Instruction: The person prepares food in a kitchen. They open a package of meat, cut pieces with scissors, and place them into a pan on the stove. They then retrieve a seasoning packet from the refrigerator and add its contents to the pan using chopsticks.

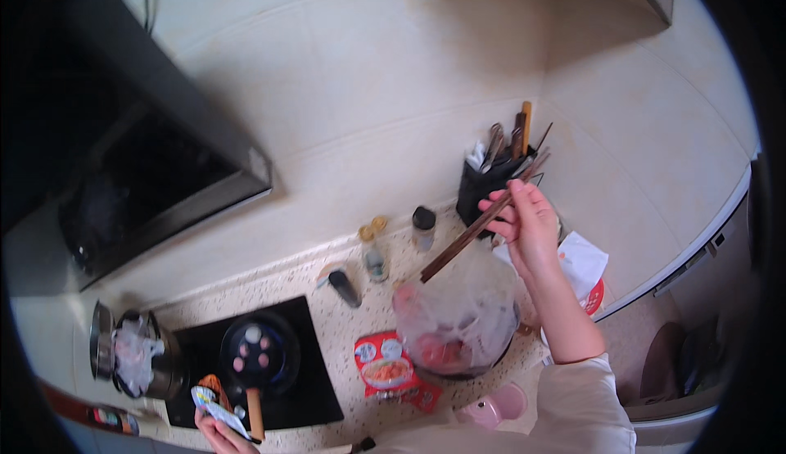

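Observation:
My right hand [534, 214] is raised in front of a black utensil holder [473, 187], gripping dark wooden chopsticks [457, 251] that slant down to the left. At the lower left, my left hand [222, 435] holds a silvery-white food packet [216, 403] beside the pan handle. Something orange-brown shows just behind the packet; I cannot tell what it is. A small black frying pan [285, 356] with a wooden handle [255, 414] rests on the black cooktop [322, 392]. Several pinkish round pieces [238, 364] and a whitish one [253, 333] lie in it.
Right of the cooktop are a red food packet [387, 368], a large bowl with a clear plastic bag [466, 319] and a pink container [497, 406]. Small jars [424, 230] line the wall. A metal pot [169, 356] stands left, below a dark range hood [159, 165].

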The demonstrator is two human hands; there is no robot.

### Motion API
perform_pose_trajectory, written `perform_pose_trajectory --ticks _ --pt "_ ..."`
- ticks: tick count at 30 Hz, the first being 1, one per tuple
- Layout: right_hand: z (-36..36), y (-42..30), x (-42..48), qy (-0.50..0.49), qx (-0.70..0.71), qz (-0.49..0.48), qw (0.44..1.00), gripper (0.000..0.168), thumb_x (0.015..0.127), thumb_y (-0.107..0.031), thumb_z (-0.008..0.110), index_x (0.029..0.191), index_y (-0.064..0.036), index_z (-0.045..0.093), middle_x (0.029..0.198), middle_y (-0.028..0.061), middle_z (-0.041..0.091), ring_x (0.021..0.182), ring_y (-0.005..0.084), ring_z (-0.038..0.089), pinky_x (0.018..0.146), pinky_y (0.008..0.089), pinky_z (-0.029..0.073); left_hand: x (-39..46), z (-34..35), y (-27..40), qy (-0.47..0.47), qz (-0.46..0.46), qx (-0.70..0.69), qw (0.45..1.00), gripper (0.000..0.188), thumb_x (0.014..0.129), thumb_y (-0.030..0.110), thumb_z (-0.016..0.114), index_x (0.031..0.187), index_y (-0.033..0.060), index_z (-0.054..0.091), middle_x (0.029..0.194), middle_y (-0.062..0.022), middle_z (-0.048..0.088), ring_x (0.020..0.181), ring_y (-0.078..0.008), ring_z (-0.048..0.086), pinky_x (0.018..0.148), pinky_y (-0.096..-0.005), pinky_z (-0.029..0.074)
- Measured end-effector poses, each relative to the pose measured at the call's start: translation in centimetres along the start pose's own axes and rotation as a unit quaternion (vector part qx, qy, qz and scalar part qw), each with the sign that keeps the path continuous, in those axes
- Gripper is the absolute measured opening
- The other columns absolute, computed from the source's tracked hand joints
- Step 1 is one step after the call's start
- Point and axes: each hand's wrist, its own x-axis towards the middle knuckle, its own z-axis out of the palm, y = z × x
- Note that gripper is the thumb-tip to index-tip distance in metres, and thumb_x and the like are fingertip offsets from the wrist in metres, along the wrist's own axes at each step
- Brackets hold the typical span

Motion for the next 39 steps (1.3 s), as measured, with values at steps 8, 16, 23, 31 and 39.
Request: perform_pose_trajectory --ticks 8,16,23,31,39 --pt "5.2 4.2 -5.5 -0.038 -0.069 0.009 0.997 0.021 0.095 -0.015 0.050 0.112 -0.002 0.048 0.091 0.0122 0.065 0.081 0.0233 0.068 0.060 0.0283 0.057 -1.1 -5.6 -4.2 0.055 0.016 0.008 0.998 0.017 0.096 0.011 0.043 0.100 -0.0027 0.051 0.100 -0.0227 0.056 0.092 -0.0322 0.054 0.084 -0.0392 0.043" --pt "6.2 5.5 -9.4 -0.103 -0.229 0.024 0.968 0.022 0.094 -0.010 0.051 0.115 -0.003 0.051 0.088 0.0065 0.066 0.076 0.0176 0.067 0.061 0.0278 0.057 -3.5 -8.8 -11.3 0.007 -0.055 -0.019 0.998 0.017 0.099 0.013 0.039 0.107 -0.0016 0.044 0.116 -0.0177 0.049 0.107 -0.0265 0.047 0.097 -0.0330 0.034" --pt "-5.3 0.4 1.1 0.066 -0.292 -0.298 0.906 0.014 0.096 -0.007 0.049 0.106 0.002 0.047 0.092 0.0104 0.063 0.085 0.0171 0.064 0.073 0.0261 0.052 -2.1 -9.2 -9.7 0.064 -0.023 0.069 0.995 0.021 0.097 0.015 0.046 0.097 -0.0049 0.053 0.086 -0.0200 0.055 0.077 -0.0296 0.051 0.075 -0.0374 0.045" --pt "-18.7 -2.4 21.1 0.296 -0.478 -0.370 0.740 0.014 0.086 -0.012 0.062 0.095 -0.001 0.057 0.076 0.0167 0.064 0.070 0.0307 0.063 0.064 0.0377 0.048 1.3 -2.6 -3.3 0.066 0.052 0.123 0.989 0.018 0.096 0.012 0.047 0.087 -0.0026 0.052 0.077 -0.0187 0.051 0.068 -0.0307 0.048 0.065 -0.0397 0.043" --pt "-22.1 3.4 30.0 0.324 -0.530 -0.339 0.707 0.014 0.089 -0.014 0.055 0.095 -0.001 0.057 0.078 0.0182 0.061 0.074 0.0346 0.061 0.067 0.0395 0.047 3.8 1.7 0.9 0.008 -0.002 0.092 0.996 0.014 0.097 0.009 0.047 0.101 -0.0044 0.050 0.079 -0.0139 0.051 0.069 -0.0219 0.045 0.065 -0.0345 0.042"
